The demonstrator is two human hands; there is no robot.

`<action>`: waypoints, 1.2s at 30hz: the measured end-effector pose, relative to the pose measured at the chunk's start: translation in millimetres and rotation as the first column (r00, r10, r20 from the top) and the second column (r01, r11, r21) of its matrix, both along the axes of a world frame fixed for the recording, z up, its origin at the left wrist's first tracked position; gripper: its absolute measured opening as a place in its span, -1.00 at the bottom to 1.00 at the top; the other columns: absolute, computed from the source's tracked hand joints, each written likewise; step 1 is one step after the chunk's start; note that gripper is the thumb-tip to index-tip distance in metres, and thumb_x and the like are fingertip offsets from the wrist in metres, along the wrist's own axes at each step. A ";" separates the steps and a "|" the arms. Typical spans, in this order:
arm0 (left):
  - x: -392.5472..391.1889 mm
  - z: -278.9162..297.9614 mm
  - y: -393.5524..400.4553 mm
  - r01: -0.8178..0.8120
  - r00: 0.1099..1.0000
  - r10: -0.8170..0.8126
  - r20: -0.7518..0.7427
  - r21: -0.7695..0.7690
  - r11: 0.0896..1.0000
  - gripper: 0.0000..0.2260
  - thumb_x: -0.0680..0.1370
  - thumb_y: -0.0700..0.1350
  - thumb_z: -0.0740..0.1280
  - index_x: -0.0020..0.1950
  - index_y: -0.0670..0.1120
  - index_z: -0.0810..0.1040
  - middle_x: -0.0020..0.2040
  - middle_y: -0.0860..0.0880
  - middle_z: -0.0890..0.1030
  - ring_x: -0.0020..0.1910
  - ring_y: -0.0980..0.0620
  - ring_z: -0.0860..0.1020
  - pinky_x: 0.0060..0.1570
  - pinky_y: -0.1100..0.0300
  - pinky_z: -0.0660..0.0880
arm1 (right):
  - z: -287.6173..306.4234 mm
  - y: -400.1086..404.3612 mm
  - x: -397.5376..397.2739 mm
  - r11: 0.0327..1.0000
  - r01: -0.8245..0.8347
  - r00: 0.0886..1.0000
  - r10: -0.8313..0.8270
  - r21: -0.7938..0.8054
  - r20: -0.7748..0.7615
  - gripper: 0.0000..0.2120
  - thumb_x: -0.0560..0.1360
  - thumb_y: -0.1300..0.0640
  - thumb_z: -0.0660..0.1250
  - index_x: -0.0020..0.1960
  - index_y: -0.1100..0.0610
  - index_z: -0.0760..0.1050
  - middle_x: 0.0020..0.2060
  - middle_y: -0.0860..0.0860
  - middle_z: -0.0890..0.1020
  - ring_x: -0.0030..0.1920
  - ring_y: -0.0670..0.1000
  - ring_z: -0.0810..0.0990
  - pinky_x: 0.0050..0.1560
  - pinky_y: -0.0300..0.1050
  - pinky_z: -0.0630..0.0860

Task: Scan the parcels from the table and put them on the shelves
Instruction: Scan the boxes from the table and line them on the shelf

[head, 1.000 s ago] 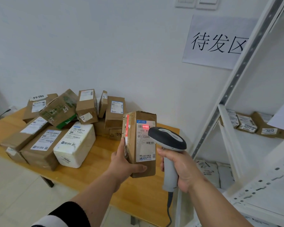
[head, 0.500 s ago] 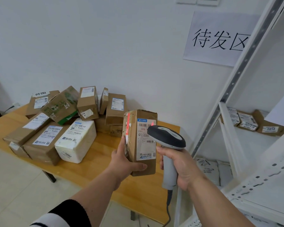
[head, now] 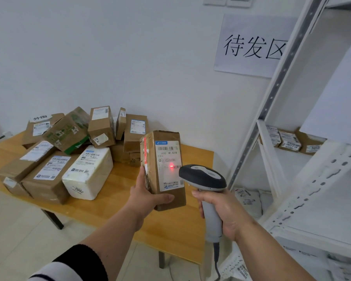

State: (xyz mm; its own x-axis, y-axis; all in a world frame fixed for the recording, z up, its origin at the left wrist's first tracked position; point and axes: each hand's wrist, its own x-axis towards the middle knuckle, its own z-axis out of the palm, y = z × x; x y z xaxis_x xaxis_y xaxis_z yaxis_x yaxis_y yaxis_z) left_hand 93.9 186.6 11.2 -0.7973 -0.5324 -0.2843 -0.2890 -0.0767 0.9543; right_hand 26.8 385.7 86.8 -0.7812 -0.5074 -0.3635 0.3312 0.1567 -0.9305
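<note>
Cardboard parcel point(head: 166, 169) upright, clamped in our left hand point(head: 148, 196) above the table point(head: 118, 201); right hand point(head: 223, 211) wrapped round one scanner point(head: 206, 185); red dot now mid-label, lower than before; roughly ten parcels piled on the table; three on the shelf point(head: 292, 157).

White paper sign point(head: 251, 45) on wall; switch plates point(head: 227, 1) above it.
</note>
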 end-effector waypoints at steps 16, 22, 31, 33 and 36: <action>46.2 13.6 -7.8 0.060 0.996 -0.060 -0.059 0.003 0.998 0.15 0.01 -0.01 0.68 0.38 0.55 0.11 0.35 0.03 0.41 0.33 -0.12 0.41 0.12 -0.24 0.56 | 8.4 -0.7 62.2 0.998 0.067 0.997 -0.067 -0.015 0.028 -0.92 0.41 0.24 0.52 -0.14 0.19 0.62 -0.39 0.10 0.53 -0.38 0.03 0.50 -0.31 -0.09 0.47; 61.6 17.5 -5.7 0.090 0.994 -0.089 -0.066 0.019 0.996 0.12 0.06 -0.06 0.69 0.36 0.57 0.11 0.35 0.03 0.38 0.33 -0.11 0.39 -0.03 -0.07 0.60 | 10.3 2.9 81.9 0.996 0.081 0.997 -0.081 -0.036 0.011 -0.90 0.43 0.24 0.50 -0.09 0.22 0.61 -0.39 0.11 0.52 -0.40 0.03 0.48 -0.33 -0.11 0.46; 81.3 26.5 5.9 0.142 0.987 -0.143 -0.073 -0.018 0.990 0.12 0.03 0.00 0.67 0.33 0.60 0.09 0.35 0.06 0.36 0.35 -0.11 0.36 0.19 -0.30 0.51 | 10.0 10.0 102.1 0.993 0.107 0.994 -0.107 -0.056 0.002 -0.87 0.42 0.23 0.51 -0.06 0.21 0.61 -0.39 0.09 0.54 -0.40 0.02 0.50 -0.35 -0.14 0.47; 84.7 27.5 8.6 0.144 0.987 -0.146 -0.073 -0.027 0.989 0.10 0.01 0.02 0.66 0.28 0.64 0.09 0.35 0.06 0.36 0.35 -0.11 0.36 0.19 -0.30 0.51 | 9.2 12.9 106.4 0.992 0.112 0.994 -0.113 -0.061 -0.006 -0.87 0.42 0.23 0.51 -0.07 0.21 0.61 -0.40 0.09 0.54 -0.40 0.02 0.50 -0.35 -0.14 0.48; 87.9 28.3 14.1 0.145 0.986 -0.147 -0.075 -0.024 0.989 0.07 0.05 -0.02 0.67 0.25 0.66 0.10 0.34 0.05 0.37 0.34 -0.12 0.37 0.17 -0.29 0.52 | 8.2 18.0 111.7 0.991 0.119 0.993 -0.120 -0.057 -0.009 -0.88 0.42 0.22 0.51 -0.09 0.20 0.61 -0.39 0.10 0.54 -0.39 0.03 0.50 -0.33 -0.12 0.48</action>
State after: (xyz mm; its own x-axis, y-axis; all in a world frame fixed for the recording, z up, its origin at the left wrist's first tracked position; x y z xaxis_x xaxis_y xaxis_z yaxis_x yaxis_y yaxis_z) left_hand 181.9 200.7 39.5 -0.8860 -0.4130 -0.2108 -0.2218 -0.0217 0.9748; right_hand 138.5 403.7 95.0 -0.8417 -0.4298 -0.3269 0.3329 0.0636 -0.9408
